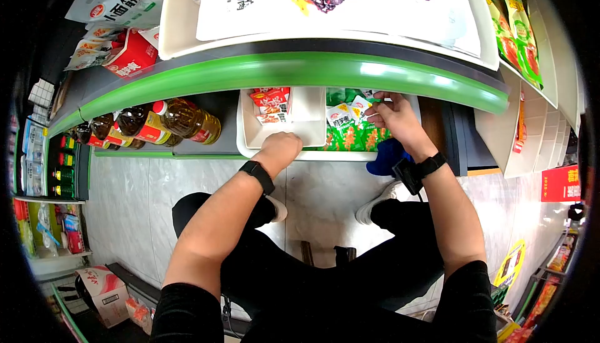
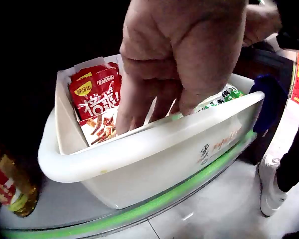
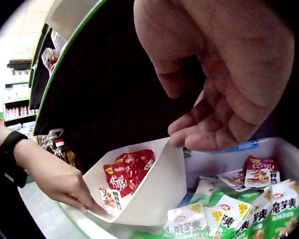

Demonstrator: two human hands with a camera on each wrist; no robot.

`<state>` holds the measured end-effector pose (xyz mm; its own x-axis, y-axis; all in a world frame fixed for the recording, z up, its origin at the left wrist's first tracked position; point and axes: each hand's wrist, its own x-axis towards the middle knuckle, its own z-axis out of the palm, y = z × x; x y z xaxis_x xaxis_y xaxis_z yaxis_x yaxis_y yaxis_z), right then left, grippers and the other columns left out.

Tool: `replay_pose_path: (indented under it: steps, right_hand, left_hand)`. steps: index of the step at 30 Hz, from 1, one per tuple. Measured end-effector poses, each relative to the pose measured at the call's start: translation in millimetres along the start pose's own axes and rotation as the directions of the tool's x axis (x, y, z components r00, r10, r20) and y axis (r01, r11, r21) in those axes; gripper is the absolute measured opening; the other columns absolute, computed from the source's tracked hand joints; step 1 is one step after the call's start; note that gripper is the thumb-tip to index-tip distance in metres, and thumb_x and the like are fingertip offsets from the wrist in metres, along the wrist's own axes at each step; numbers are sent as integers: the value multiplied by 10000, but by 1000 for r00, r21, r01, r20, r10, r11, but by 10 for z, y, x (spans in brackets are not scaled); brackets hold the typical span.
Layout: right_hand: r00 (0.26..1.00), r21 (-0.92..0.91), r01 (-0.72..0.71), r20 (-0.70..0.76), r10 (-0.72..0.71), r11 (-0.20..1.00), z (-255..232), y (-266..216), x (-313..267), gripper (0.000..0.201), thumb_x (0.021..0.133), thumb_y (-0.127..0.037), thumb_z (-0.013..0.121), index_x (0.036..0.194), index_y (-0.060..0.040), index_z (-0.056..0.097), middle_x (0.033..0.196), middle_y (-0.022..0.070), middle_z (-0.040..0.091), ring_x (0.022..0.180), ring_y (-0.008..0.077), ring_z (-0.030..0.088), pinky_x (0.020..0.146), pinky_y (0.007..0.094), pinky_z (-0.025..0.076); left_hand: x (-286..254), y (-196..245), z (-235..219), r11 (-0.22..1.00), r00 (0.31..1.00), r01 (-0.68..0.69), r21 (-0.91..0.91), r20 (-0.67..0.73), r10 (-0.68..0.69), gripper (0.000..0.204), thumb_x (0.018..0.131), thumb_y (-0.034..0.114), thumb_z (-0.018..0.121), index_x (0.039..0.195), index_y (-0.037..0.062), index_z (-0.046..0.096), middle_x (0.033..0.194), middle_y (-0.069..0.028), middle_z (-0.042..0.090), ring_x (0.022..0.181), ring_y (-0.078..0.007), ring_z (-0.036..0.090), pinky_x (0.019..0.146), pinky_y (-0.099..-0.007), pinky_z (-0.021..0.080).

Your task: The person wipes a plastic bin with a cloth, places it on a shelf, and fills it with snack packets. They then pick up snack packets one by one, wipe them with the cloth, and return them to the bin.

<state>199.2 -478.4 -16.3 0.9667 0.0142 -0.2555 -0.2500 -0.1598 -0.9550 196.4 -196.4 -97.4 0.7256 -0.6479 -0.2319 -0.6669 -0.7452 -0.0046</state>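
A small white bin (image 1: 312, 118) sits inside a larger white tub (image 2: 159, 154) on the low shelf. Red snack packets (image 3: 122, 174) lie in the small bin. At its front rim is my left hand (image 1: 281, 148), gripping the wall with its fingers reaching down over the edge. Green and white snack packets (image 1: 350, 124) fill the right part of the tub, and a red packet (image 3: 261, 169) lies on top at the back. My right hand (image 1: 400, 121) hovers over the green packets, its fingers loosely bent with nothing between them.
A green-edged shelf (image 1: 287, 68) overhangs the tub. Oil bottles (image 1: 181, 118) stand to the left on the low shelf. Dark blue cloth (image 1: 387, 157) hangs by the tub's right front corner. Above, a wide tray (image 1: 181, 43) bears a large white bag (image 1: 350, 18).
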Motion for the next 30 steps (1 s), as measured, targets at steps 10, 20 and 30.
replay_pose_path:
  steps: [10, 20, 30]
  right_hand:
    - [995, -36, 59, 79, -56, 998, 46, 64, 76, 310, 882, -56, 508, 1148, 83, 431, 948, 201, 612, 792, 232, 656, 691, 298, 533]
    - [994, -85, 87, 74, -81, 993, 37, 140, 109, 308, 878, -63, 510, 1139, 86, 447, 934, 193, 629, 746, 221, 665, 670, 298, 532]
    - [989, -134, 108, 118, -93, 985, -3, 86, -24, 292, 884, -49, 506, 1151, 63, 465, 919, 154, 645, 815, 182, 639, 717, 280, 506]
  left_hand:
    - [-77, 101, -97, 991, 997, -73, 110, -33, 77, 99, 735, 88, 570, 754, 64, 665, 713, -119, 672, 717, -263, 683, 608, -370, 546]
    - [-134, 248, -214, 996, 995, 93, 10, -49, -92, 135, 757, 136, 580, 786, 47, 677, 819, -147, 682, 742, -288, 682, 616, -378, 556]
    - [342, -651, -139, 881, 827, 470, -63, -318, -464, 408, 822, 133, 546, 1224, 62, 528, 1179, -209, 582, 1065, -328, 590, 849, -436, 508]
